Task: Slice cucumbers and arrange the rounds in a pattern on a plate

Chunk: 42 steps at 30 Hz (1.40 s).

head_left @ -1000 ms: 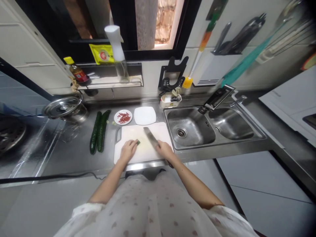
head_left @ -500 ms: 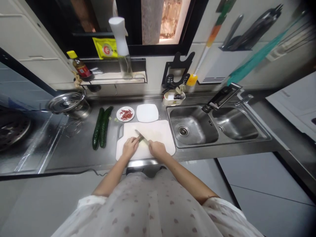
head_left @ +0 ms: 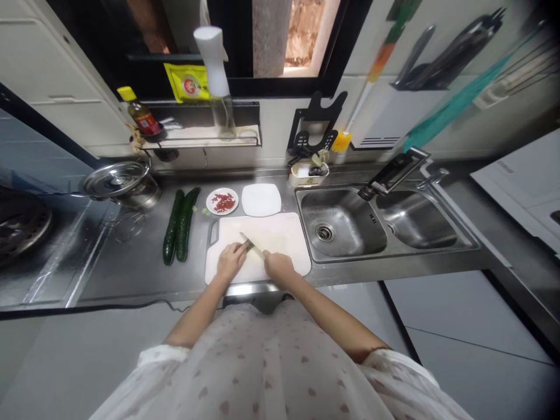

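Observation:
A white cutting board [head_left: 280, 233] lies on the steel counter in front of me. My left hand [head_left: 230, 260] rests on its near left part, fingers curled over a small green piece that is mostly hidden. My right hand [head_left: 277, 266] is closed on the handle of a knife [head_left: 251, 245], whose blade edge comes down right beside the left fingertips. Two whole cucumbers [head_left: 177, 225] lie side by side left of the board.
Behind the board stand a small plate of chopped red chili [head_left: 222, 202] and a bare white plate [head_left: 261, 199]. A double sink [head_left: 385, 223] with faucet is to the right. A lidded pot [head_left: 118, 183] stands at the left, and a wall shelf [head_left: 196, 135] holds bottles.
A second ago the knife was lifted and angled away to the right; it has swung left and down next to my left fingertips. My view has shifted slightly.

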Tool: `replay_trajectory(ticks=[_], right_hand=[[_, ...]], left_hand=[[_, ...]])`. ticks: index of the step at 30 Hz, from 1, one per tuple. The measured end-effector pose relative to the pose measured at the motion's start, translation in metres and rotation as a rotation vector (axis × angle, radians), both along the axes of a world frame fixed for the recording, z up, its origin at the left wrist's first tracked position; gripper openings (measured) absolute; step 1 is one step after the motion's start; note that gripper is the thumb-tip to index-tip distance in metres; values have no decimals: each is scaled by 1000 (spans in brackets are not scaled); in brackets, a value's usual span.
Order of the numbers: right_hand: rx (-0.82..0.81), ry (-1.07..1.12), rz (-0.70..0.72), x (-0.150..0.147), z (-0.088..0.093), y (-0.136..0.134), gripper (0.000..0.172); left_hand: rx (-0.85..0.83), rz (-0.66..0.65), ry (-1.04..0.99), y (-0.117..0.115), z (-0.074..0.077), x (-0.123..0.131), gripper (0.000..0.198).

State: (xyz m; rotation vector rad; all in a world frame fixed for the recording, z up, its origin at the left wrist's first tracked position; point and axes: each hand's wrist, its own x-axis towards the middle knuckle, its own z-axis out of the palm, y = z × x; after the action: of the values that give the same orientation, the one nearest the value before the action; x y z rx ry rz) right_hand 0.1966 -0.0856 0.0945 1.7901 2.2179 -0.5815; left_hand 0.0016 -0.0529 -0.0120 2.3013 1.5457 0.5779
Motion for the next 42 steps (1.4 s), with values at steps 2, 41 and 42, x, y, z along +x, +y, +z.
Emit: replay_trajectory(ticks=[2,41,42], right_hand=[[-5,3,6,1,0,-2,28],[27,54,38,-21,-15,30,35],[23,52,36,-20,-15,29,35]], left_hand=[[3,-2,1,0,-1,0,37],[150,-56,-46,4,-2,-1,34],[160,-54,-44,4,-2,-1,33]])
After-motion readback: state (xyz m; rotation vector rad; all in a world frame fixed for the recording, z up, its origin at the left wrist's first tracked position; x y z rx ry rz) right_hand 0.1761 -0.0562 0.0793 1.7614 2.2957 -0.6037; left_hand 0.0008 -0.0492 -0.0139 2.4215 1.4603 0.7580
